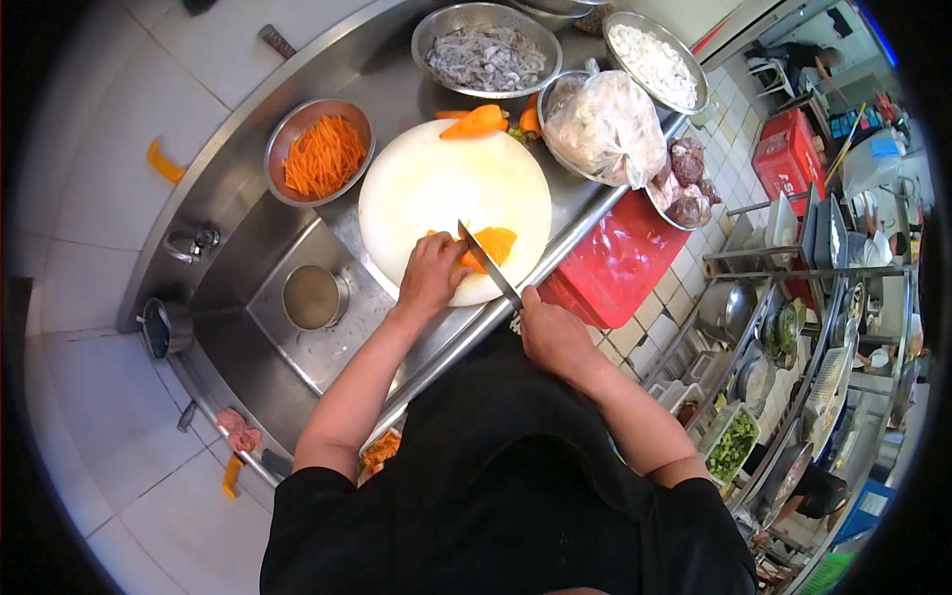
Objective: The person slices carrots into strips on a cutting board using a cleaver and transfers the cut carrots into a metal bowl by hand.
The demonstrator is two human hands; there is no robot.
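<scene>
A round white cutting board (407, 198) lies across the steel counter. My left hand (432, 270) presses on a piece of carrot (470, 262) near the board's front edge, its fingers curled over it. In my right hand (551, 332) is the handle of a kitchen knife (488, 266), whose blade sits against the carrot beside my left fingertips. Thin carrot slices (498, 241) fan out just right of the blade. At the board's far edge lies a peeled whole carrot (476, 123). A metal bowl of shredded carrot (323, 157) stands left of the board.
A sink basin holds a pot of cloudy liquid (312, 297), below a tap (192, 243). Behind the board stands a colander of greyish strips (486, 58). At right are a bagged bowl (607, 124) and a red crate (620, 258). Shelves and other people are farther right.
</scene>
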